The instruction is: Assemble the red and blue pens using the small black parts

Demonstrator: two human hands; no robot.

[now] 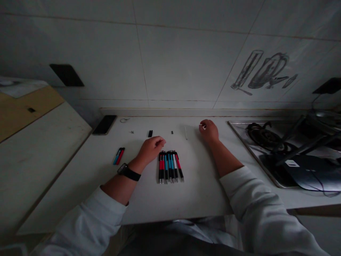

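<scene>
My left hand (153,147), with a dark watch on its wrist, rests just above and left of a row of pens (170,167). Its fingers are curled together; whether anything is in them is hidden. The several pens lie side by side, with red, blue and white barrels and black ends. Farther right, my right hand (209,131) is curled near the back of the table, thumb and fingertips close together. What it holds, if anything, is too small to make out. A thin pale strip (185,133) lies to the left of that hand.
Left on the white table (149,206) lie a red and a blue pen (119,156) and a phone (104,125). Along the back are a ring-like wire (124,120), small metal bits (132,132), two black pieces (150,133) and a small dark piece (172,132). A cooktop (237,133) borders the right.
</scene>
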